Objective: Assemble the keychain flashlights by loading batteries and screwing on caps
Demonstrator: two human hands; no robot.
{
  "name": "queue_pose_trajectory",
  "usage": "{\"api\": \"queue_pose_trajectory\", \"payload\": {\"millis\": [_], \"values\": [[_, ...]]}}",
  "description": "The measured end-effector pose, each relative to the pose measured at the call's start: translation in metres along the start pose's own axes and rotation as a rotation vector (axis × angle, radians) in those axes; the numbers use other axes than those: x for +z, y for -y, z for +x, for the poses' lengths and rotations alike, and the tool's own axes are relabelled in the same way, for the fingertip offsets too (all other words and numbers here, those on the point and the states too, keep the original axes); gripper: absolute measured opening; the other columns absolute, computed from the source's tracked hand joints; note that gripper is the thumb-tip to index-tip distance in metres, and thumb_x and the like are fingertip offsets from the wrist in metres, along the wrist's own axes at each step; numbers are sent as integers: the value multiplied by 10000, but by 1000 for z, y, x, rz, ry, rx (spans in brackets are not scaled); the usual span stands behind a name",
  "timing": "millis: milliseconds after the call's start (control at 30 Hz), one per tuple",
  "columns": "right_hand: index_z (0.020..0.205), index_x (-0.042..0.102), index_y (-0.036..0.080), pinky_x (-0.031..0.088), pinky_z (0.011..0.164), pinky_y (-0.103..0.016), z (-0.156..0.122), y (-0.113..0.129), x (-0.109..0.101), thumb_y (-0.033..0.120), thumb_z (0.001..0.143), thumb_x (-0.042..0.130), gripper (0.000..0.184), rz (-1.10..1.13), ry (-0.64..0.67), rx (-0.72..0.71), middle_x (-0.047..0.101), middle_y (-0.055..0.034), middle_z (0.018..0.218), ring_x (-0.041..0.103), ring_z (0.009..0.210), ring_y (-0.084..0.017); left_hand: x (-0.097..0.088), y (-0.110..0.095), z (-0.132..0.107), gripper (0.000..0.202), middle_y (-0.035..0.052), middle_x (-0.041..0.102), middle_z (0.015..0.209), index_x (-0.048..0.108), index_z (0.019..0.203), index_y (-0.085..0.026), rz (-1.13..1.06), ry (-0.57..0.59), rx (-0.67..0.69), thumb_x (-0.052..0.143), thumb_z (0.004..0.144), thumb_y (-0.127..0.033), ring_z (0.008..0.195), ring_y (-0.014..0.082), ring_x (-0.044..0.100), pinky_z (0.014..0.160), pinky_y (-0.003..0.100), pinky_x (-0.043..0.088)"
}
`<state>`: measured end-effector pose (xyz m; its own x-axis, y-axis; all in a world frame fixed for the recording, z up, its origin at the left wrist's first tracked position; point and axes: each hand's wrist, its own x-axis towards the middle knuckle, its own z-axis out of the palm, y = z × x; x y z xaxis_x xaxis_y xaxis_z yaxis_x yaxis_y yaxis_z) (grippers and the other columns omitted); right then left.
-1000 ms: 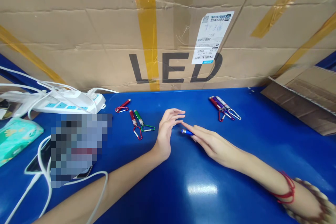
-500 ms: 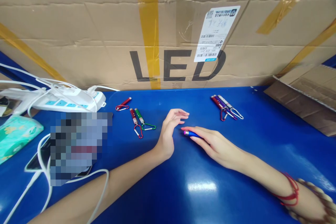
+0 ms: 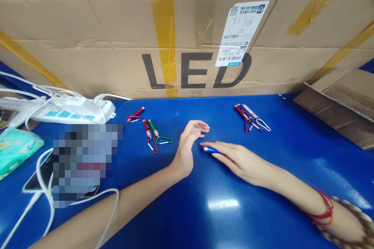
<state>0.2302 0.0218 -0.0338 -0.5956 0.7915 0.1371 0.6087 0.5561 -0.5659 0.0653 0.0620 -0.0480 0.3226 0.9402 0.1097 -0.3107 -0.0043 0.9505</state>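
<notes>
My right hand (image 3: 238, 159) is closed around a small blue keychain flashlight (image 3: 209, 149), whose silver-ringed tip points left; the rest of it is hidden under my fingers. Facing that tip, my left hand (image 3: 188, 146) is raised on edge, fingers curved and holding nothing. Left of it lie a red flashlight (image 3: 147, 128) and a green flashlight (image 3: 153, 127) with carabiner clips, and another red flashlight (image 3: 138, 113) farther back. Beyond my right hand, a dark red flashlight (image 3: 241, 112), a purple flashlight (image 3: 247, 113) and a silver flashlight (image 3: 249, 111) lie side by side.
A big cardboard box (image 3: 117, 39) marked LED stands along the table's back. At left are a white power strip (image 3: 73, 113), loose cables (image 3: 117, 198), a tissue pack (image 3: 20, 149) and a pixelated item (image 3: 84, 163). A cardboard flap (image 3: 330, 113) is at right.
The flashlight's tip showed a pink-purple glow earlier; now it looks blue, without that glow. Both hands stay nearly in place, and the view has shifted slightly.
</notes>
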Motion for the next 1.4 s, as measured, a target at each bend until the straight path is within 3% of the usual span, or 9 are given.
{"api": "queue_pose_trajectory", "payload": {"millis": [233,467,633,800,1000,1200,1400], "values": [[1111,607,192,499,847,-307,0,-1,3,332,942,439,276,11,2,32,673,-43,1064,638,947,-181,1,-2,-1,215,84,592,954,542,906,-166,1,1,-6,404,794,-287,960,242,553,819,326,402],[1120,624,208,499,827,-310,-1,1,5,314,940,449,273,-21,-14,28,686,-39,1009,645,889,-175,2,-2,-1,225,77,589,929,553,888,-169,1,-17,-14,422,771,-310,926,237,555,788,314,400],[1297,502,234,501,844,-313,-2,-3,4,333,937,453,377,-34,-4,-5,653,-59,1119,632,971,-186,1,0,-1,224,70,586,926,553,895,-172,1,-11,-7,420,774,-305,928,231,552,792,307,403],[1249,552,222,504,839,-274,-1,-7,3,331,930,469,348,26,-13,-6,660,-42,1119,643,949,-162,0,1,0,213,72,579,928,543,902,-172,6,4,-4,419,784,-300,924,230,545,791,311,398],[1144,627,216,502,854,-308,0,-4,4,317,920,489,282,21,-4,34,680,-31,1080,645,954,-183,0,2,0,216,64,582,919,548,897,-174,10,-3,-17,421,780,-304,913,222,552,777,297,403],[1232,560,226,485,906,-306,-1,-4,3,325,931,465,331,50,-15,34,631,-31,1182,614,1036,-174,0,2,0,221,60,580,917,555,906,-178,22,7,-7,425,778,-303,910,218,550,782,294,403],[1121,626,210,480,893,-287,-1,-5,5,306,916,502,258,43,-12,29,672,-10,1102,633,985,-167,0,1,0,221,62,577,916,546,908,-170,27,8,-9,421,780,-298,903,214,547,774,293,398]]}}
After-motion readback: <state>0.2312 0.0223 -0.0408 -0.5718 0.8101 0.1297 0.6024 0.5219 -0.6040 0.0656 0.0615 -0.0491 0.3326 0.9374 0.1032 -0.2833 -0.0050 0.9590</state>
